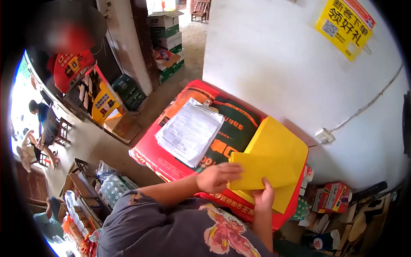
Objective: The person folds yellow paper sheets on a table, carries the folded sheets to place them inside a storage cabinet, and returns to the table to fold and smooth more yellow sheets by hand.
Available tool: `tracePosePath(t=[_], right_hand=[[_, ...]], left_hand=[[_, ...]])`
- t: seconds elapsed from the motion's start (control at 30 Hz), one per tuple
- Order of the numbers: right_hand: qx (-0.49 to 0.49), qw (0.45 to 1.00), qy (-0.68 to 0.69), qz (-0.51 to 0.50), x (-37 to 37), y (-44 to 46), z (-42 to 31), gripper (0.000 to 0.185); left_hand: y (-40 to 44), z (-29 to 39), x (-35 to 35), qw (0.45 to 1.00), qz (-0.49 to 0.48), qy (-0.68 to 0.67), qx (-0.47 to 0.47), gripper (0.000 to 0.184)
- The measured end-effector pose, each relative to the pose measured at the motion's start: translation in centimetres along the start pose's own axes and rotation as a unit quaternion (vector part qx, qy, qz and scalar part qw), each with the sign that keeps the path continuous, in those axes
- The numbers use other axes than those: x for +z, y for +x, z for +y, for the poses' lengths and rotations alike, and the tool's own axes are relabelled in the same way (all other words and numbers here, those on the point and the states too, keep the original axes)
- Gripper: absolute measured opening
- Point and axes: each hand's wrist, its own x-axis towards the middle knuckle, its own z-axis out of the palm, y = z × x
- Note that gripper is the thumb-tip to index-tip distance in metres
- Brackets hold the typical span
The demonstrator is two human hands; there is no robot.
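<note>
Yellow sheets (278,154) lie on the right part of a stack of red bags (162,165), one folded piece across the others. My right hand (263,196) grips the lower edge of that folded yellow piece (252,171), thumb on top and the other fingers hidden beneath it. At the piece's left end is my left hand (219,177), its fingers close together and their tips at the yellow edge; whether they pinch it is too small to tell. Left of the yellow sheets, a clipboard with white papers (190,132) rests on the bags, its metal clip at the top.
A white wall (265,55) with a socket (324,135) borders the bags. Stacked cartons (169,43) stand by the doorway. Boxes (332,197) and tools are at the lower right, wrapped bottles (113,188) at the left. Several people (43,122) are far left.
</note>
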Motion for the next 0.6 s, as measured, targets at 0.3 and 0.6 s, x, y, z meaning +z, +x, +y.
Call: tracePosePath(t=[0.3,0.6], right_hand=[[0.042,0.915,-0.266,-0.301,10.8,2.0,9.8,0.052],[0.002,0.914,-0.312,-0.259,14.4,0.6,9.9,0.053]], left_hand=[[-7.1,-4.5,-11.5,0.798,-0.018,-0.402,-0.449,0.077],[-16.6,-17.4,-12.4,0.809,0.018,0.05,-0.585,0.067]])
